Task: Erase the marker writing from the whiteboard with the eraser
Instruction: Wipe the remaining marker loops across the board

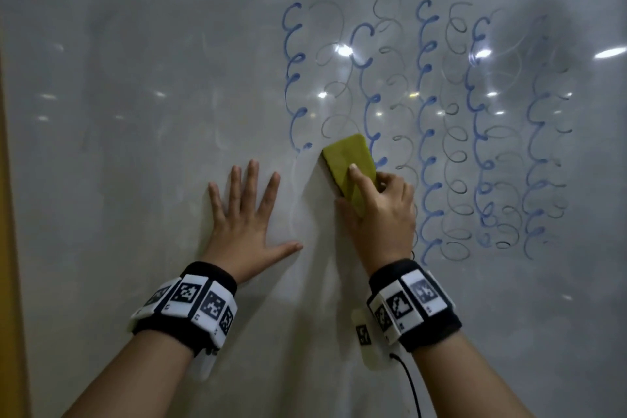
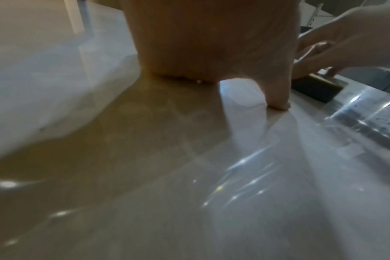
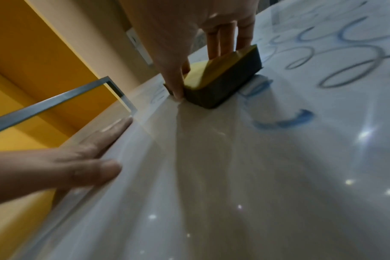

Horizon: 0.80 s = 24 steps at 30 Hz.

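A glossy white whiteboard (image 1: 135, 112) fills the head view, speckled with reflected ceiling lights, with a yellow wall edge (image 1: 8, 214) at 9 o'clock. From 12 round to 3 o'clock the board carries columns of looping blue marker writing (image 1: 425, 132) interleaved with fainter grey loops (image 1: 456, 146); the board's left half shows only pale smears.

Just right of centre, the yellow-green rectangular eraser with a dark felt underside (image 1: 349, 164) lies flat against the board, its top tilted toward 11 o'clock, at the lower end of a blue column. The right hand (image 1: 380, 214) grips it, index finger laid along its back, thumb and remaining fingers clamping its sides. The left hand (image 1: 244, 224) is pressed flat on the board at the eraser's 8 o'clock, fingers spread, thumb pointing toward 3 o'clock. Both wrists wear black bands with square black-and-white markers (image 1: 186, 302).
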Tool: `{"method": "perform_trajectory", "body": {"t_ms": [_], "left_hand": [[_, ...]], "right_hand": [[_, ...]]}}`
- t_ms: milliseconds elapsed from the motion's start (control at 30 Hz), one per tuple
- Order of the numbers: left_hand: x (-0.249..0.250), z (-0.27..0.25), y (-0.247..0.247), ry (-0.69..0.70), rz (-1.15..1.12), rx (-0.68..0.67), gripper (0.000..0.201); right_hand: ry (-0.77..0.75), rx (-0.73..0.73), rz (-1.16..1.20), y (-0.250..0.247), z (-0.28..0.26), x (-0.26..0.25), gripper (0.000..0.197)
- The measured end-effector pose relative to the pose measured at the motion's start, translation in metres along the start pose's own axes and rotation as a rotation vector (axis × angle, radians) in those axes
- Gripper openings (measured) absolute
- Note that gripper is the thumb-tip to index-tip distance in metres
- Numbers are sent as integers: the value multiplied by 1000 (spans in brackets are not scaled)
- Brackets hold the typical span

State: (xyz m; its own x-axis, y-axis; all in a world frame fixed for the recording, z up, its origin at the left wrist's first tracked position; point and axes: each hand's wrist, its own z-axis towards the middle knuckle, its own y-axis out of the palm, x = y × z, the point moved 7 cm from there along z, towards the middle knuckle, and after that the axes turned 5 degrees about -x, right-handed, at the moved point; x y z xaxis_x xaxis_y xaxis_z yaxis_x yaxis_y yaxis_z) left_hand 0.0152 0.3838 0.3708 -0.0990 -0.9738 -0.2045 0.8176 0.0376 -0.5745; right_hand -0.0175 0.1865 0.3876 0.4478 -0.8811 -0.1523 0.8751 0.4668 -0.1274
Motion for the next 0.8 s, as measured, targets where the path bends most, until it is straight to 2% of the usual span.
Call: {"method": "perform_trajectory", "body": {"t_ms": [133,300,400,533,633,733,800], "left_hand": [[1,0,2,-5,8,5,108],[1,1,5,-8,18,14,108],[1,1,5,-3,18,15,108],[1,0,5,13,-15,38,107],[2,-1,5,12,-18,45,108],[3,-1,3,12,-16,62,108],[3,-1,2,20,-20,66,108]], "right_hand": [[42,-17,4,0,27,-6,52],[73,-38,-30,4,13,-8,57],[82,-2,-12,-4,34,-16,54],[160,-142,-41,-3,77,-21,56],[152,-180,-68,-3,64,-21,57],[88,-55,-65,-10,48,-23,57],[136,-143,-132,-7,65,-24,58]]}}
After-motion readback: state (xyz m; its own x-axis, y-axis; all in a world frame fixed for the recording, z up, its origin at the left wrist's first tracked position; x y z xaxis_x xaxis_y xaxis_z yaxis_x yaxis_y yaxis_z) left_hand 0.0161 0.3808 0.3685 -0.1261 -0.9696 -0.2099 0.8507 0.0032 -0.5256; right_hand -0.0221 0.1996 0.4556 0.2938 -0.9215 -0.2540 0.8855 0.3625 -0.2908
